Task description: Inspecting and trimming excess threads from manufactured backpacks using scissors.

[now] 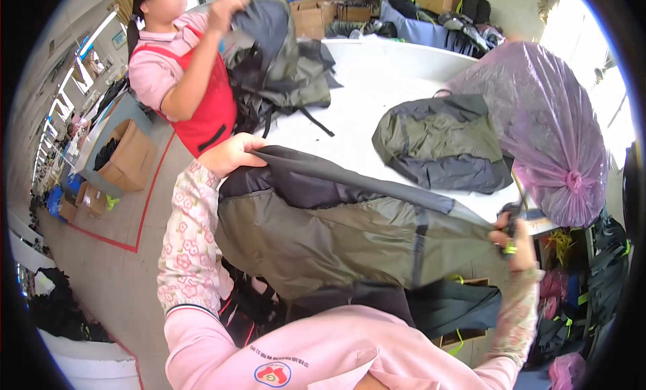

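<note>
An olive-green and black fabric bag (323, 235) is stretched out in front of me, over the near edge of the white table. Its upper left corner is pinched in my left hand (232, 154), fingers closed on the dark edge. At the bag's right end, my right hand (515, 245) is closed around black scissors (513, 218) with a yellow-green part. Whether these fingers also grip the fabric I cannot tell. A second green and black bag (447, 141) lies flat on the table, beyond the one I hold.
Across the white table (356, 87), a co-worker in a red apron (215, 87) handles another dark green bag (282, 67). A large tied pink plastic sack (552, 128) bulges at the right. Cardboard boxes (124, 158) stand on the left floor. Dark straps (605, 269) hang at the right.
</note>
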A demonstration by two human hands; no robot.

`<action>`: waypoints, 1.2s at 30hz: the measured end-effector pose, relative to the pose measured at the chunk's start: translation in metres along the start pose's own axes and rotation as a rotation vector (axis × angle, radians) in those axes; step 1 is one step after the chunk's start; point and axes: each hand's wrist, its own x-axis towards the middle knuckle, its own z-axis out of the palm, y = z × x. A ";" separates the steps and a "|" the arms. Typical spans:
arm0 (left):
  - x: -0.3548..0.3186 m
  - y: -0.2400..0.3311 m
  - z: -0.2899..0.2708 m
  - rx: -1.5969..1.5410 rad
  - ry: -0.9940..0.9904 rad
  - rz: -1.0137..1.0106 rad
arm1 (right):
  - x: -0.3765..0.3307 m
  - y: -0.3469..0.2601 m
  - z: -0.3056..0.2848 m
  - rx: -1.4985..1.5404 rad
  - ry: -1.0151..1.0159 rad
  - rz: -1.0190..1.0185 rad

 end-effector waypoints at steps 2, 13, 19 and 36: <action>0.008 -0.029 -0.001 0.292 -0.032 -0.152 | 0.019 0.081 0.004 -0.296 -0.080 -0.059; -0.008 -0.182 0.107 0.948 0.279 0.065 | 0.062 0.132 0.096 -0.845 -0.249 -0.390; -0.022 -0.239 0.100 1.077 0.429 0.001 | 0.114 0.162 0.143 -1.162 -0.471 -0.456; -0.023 -0.244 0.068 0.646 0.397 0.166 | 0.141 0.180 0.086 -0.418 -0.304 -0.023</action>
